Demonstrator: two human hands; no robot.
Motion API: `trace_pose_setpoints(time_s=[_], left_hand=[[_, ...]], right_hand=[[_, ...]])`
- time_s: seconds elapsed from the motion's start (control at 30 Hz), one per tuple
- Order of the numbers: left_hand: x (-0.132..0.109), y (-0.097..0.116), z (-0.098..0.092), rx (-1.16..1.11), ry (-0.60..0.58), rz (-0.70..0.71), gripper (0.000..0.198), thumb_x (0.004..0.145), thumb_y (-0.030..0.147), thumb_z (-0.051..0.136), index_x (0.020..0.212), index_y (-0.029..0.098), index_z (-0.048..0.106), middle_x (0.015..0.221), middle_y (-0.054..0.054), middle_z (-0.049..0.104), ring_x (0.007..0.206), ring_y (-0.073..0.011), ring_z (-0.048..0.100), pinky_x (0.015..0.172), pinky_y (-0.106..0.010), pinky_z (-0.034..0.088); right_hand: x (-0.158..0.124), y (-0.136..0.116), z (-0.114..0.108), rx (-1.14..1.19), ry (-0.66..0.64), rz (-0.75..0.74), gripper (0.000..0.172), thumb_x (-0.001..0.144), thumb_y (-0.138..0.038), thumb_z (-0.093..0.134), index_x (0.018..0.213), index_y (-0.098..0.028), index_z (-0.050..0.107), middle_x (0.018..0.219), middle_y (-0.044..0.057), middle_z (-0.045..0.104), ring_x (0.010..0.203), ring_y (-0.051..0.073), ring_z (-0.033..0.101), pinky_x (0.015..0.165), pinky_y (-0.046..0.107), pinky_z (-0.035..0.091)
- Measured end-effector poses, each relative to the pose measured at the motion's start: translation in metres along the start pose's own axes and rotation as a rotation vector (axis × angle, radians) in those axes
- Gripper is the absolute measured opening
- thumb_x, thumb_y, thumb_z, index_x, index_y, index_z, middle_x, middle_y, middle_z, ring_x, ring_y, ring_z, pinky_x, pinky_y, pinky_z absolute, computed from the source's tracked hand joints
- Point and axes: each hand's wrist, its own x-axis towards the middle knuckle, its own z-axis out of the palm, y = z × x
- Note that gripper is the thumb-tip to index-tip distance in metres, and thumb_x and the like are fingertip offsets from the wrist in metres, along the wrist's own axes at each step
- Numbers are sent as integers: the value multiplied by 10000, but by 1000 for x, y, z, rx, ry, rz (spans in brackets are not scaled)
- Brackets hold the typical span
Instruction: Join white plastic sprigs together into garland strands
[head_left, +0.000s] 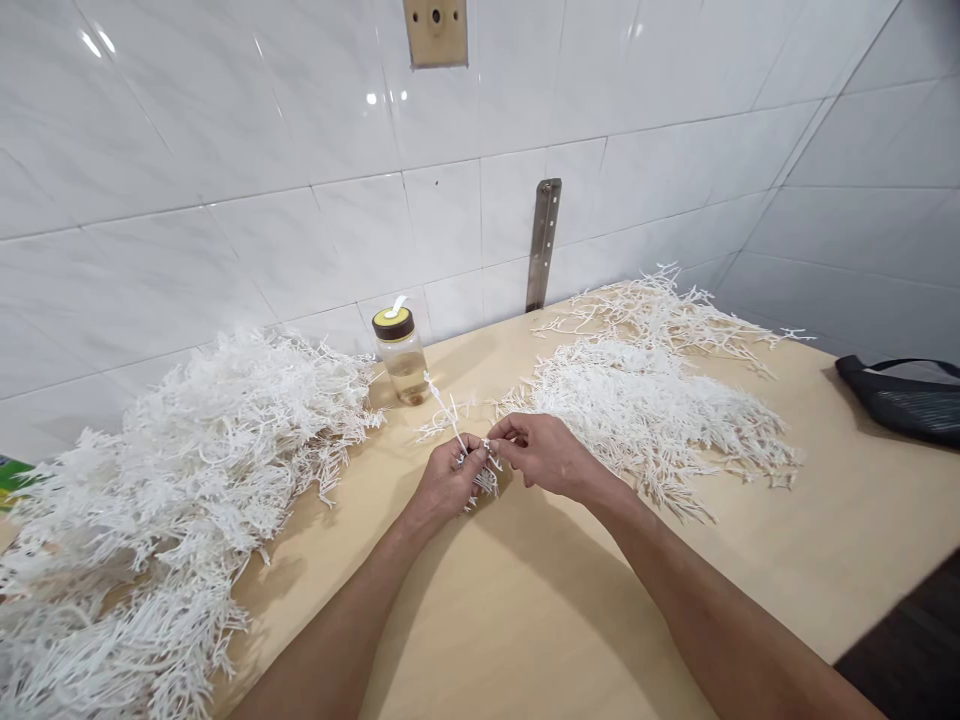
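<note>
Over the middle of the table, my left hand (450, 478) is closed around a white branching plastic sprig (452, 418), whose stem sticks up past the fingers and whose leafy end hangs below. My right hand (541, 452) meets it from the right, thumb and forefinger pinched on a small white piece at the sprig's side. The exact join between the fingertips is partly hidden. Behind the hands, a few loose white twigs (442, 422) lie on the table.
A large heap of white sprigs (202, 480) covers the left side. To the right lie a flatter pile (660, 410) and thinner bare branches (667, 310). A lidded bottle (405, 365) of liquid stands near the wall, a metal strip (544, 245) leans there, and a black bag (907, 405) sits far right.
</note>
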Motion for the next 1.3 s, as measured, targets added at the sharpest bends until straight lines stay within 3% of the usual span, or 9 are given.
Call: trace_pose_setpoints(time_s=[0.4, 0.63, 0.93, 1.17, 1.3], left_hand=[[0, 2, 0, 45, -18, 13, 360, 752, 509, 658, 755, 163, 558, 599, 23, 537, 480, -76, 461, 472, -194, 364], [-4, 8, 0, 19, -37, -15, 395, 714, 539, 691, 745, 154, 609, 561, 20, 534, 463, -78, 445, 454, -195, 344], [-1, 4, -2, 61, 4, -22, 353, 721, 496, 689, 719, 146, 640, 560, 4, 553, 452, -79, 438, 433, -192, 326], [-2, 8, -6, 17, -119, -72, 374, 695, 505, 720, 706, 149, 605, 561, 0, 567, 461, -81, 448, 445, -195, 331], [-2, 9, -9, 52, -162, -66, 376, 713, 510, 704, 724, 146, 609, 607, -19, 602, 483, -82, 452, 451, -194, 316]], right_hand=[[0, 6, -3, 47, -48, 46, 193, 834, -337, 551, 766, -174, 628, 618, -14, 581, 433, 92, 554, 401, 192, 388], [0, 4, -7, 73, -121, 63, 222, 845, -343, 553, 876, -175, 696, 659, 3, 625, 446, 99, 573, 417, 201, 415], [-1, 3, -3, 6, -30, 43, 201, 808, -354, 584, 743, -180, 659, 627, -3, 634, 394, 94, 536, 384, 211, 405], [0, 9, -10, 112, -178, 65, 241, 819, -389, 581, 724, -174, 631, 583, -6, 611, 423, 95, 546, 390, 197, 326], [2, 13, -11, 149, -229, 63, 228, 815, -375, 575, 720, -173, 619, 574, -13, 595, 451, 98, 546, 410, 198, 345]])
